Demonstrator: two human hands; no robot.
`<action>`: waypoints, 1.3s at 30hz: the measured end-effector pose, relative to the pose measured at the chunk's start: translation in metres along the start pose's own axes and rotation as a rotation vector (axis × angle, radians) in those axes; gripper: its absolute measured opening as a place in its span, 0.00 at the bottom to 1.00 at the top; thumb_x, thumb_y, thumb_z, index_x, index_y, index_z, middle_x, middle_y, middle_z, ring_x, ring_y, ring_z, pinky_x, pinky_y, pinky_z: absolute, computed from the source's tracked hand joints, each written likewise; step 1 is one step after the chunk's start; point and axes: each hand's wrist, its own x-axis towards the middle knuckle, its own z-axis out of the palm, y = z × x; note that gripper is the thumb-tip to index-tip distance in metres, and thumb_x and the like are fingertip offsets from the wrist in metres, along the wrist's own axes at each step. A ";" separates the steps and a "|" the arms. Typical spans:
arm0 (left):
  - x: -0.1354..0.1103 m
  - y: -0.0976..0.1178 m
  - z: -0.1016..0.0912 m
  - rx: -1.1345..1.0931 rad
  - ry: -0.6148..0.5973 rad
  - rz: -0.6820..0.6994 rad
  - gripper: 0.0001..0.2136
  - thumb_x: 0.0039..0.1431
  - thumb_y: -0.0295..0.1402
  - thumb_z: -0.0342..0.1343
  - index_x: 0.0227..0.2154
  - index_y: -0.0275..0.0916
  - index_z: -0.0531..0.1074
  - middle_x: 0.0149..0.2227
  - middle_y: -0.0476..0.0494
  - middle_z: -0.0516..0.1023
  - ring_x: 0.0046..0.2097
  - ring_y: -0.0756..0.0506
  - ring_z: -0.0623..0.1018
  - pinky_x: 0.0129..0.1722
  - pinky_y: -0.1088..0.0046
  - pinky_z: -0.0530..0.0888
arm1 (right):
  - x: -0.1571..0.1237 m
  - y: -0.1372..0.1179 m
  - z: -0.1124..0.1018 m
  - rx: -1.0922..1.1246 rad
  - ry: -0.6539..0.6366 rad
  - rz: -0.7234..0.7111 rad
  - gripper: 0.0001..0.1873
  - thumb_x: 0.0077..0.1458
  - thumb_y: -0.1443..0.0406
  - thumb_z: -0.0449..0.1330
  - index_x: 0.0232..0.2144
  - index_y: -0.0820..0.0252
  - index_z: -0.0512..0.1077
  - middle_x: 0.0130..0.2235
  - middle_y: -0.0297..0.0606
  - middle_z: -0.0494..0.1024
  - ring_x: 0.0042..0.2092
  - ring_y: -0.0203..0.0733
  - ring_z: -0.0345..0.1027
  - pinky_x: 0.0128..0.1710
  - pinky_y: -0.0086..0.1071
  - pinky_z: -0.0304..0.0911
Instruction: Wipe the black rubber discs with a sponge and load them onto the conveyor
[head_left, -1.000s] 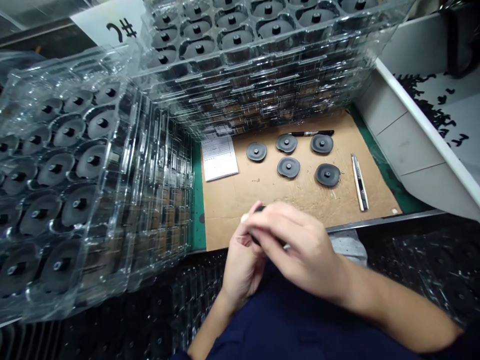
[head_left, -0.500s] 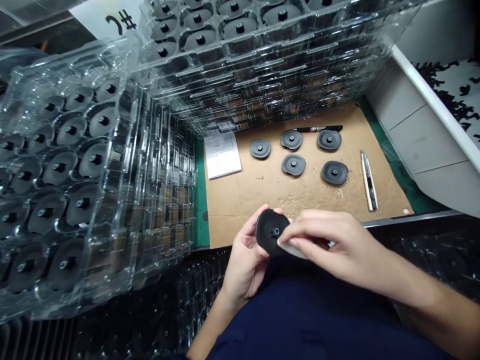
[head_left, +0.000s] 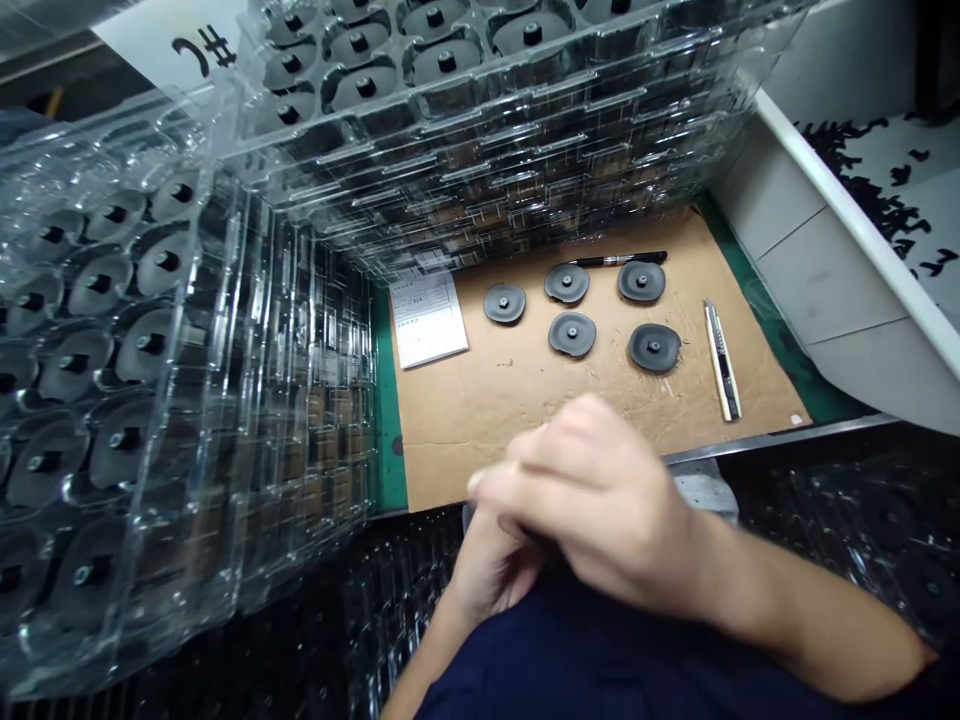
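Observation:
My left hand point(head_left: 487, 565) is closed around a dark round disc with a central stub. Only a sliver of the disc's edge point(head_left: 468, 516) shows at the left; the rest is covered. My right hand point(head_left: 592, 500) lies across the top of it, fingers curled and slightly smeared by motion. The thin pale pad that showed between its fingers earlier is hidden now. Beyond my hands, several similar dark discs point(head_left: 572, 334) lie stub up on a cardboard sheet point(head_left: 480, 420).
Stacked clear plastic trays point(head_left: 465, 150) filled with discs stand at the back, with another tray stack point(head_left: 262, 400) at left. A paper pad point(head_left: 427, 318), a black pen point(head_left: 619, 259) and a white utility knife point(head_left: 721, 360) lie on the cardboard. A grey-white bin wall point(head_left: 825, 240) stands right.
My right hand has moved left and over the disc, turning so its back covers the disc and pad. The view has shifted slightly; the discs on the cardboard stay put.

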 end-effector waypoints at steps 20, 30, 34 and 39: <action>0.000 0.011 -0.030 0.039 -0.337 0.131 0.25 0.57 0.47 0.50 0.57 0.55 0.58 0.52 0.43 0.70 0.44 0.42 0.77 0.45 0.62 0.72 | -0.067 0.072 0.050 0.067 0.079 0.527 0.14 0.59 0.69 0.50 0.42 0.55 0.73 0.41 0.39 0.73 0.46 0.42 0.64 0.47 0.39 0.61; 0.014 0.011 -0.037 1.183 -0.229 1.094 0.55 0.45 0.23 0.64 0.62 0.42 0.24 0.51 0.32 0.68 0.53 0.40 0.69 0.51 0.56 0.67 | -0.072 0.030 0.029 0.234 0.235 0.644 0.11 0.56 0.69 0.57 0.41 0.51 0.73 0.38 0.35 0.73 0.41 0.38 0.65 0.42 0.33 0.61; 0.009 0.013 -0.034 1.157 -0.223 1.070 0.55 0.44 0.25 0.65 0.63 0.38 0.27 0.50 0.32 0.69 0.51 0.42 0.70 0.51 0.61 0.67 | -0.063 0.021 0.021 0.552 0.117 0.685 0.13 0.55 0.66 0.59 0.45 0.51 0.71 0.37 0.35 0.74 0.39 0.37 0.67 0.42 0.32 0.62; 0.000 0.014 -0.036 1.042 -0.187 0.831 0.51 0.44 0.30 0.66 0.63 0.44 0.35 0.51 0.37 0.70 0.52 0.42 0.71 0.54 0.61 0.64 | -0.052 0.024 0.016 0.793 -0.144 0.706 0.13 0.50 0.65 0.64 0.41 0.55 0.74 0.33 0.34 0.72 0.37 0.36 0.65 0.40 0.31 0.60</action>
